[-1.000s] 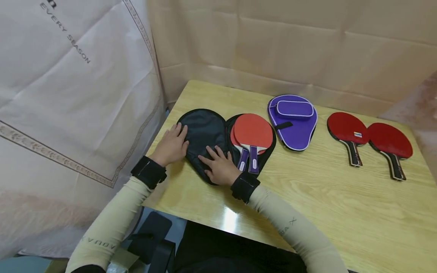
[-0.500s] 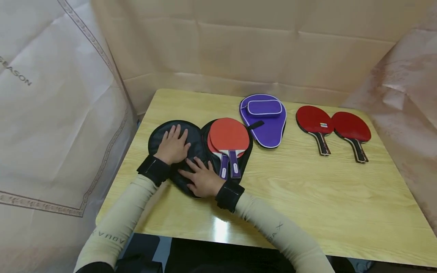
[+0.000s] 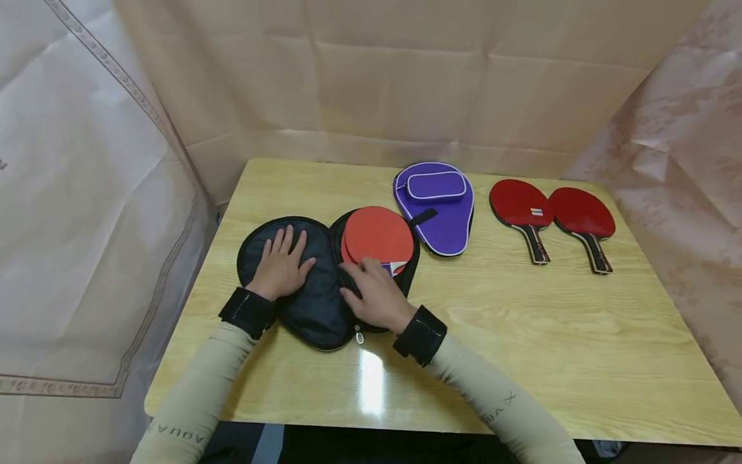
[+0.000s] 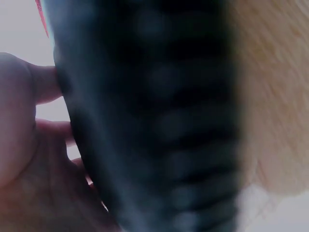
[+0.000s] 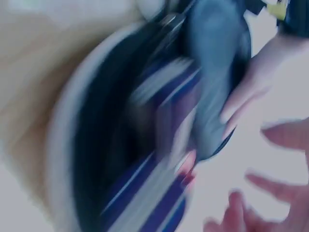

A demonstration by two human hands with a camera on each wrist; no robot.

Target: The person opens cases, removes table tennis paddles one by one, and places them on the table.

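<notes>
A black padded paddle case lies unfolded on the table, its flap (image 3: 315, 303) on the left. My left hand (image 3: 278, 264) rests on that flap with fingers spread; the left wrist view shows its fingers (image 4: 50, 82) against the flap's dark edge. In the case's right half (image 3: 413, 267) lie two overlapping orange-red table tennis paddles (image 3: 379, 235). My right hand (image 3: 379, 296) is over their handles, fingers loosely bent, and hides most of them in the head view. The right wrist view shows the purple-and-white handles (image 5: 149, 193), blurred, with the right fingers (image 5: 277, 186) apart from them.
A purple paddle case (image 3: 443, 222) with white piping and a small pocket lies behind, close to the black case. Two dark red paddles (image 3: 520, 201) with black handles lie to the right. A zipper pull (image 3: 359, 336) hangs at the black case's near end. Fabric (image 3: 377, 96) hangs behind the table.
The head view has swung, so everything shifts left in it. My left hand has moved from the flap's left edge onto its middle. My right hand has gone from the flap to over the paddle handles.
</notes>
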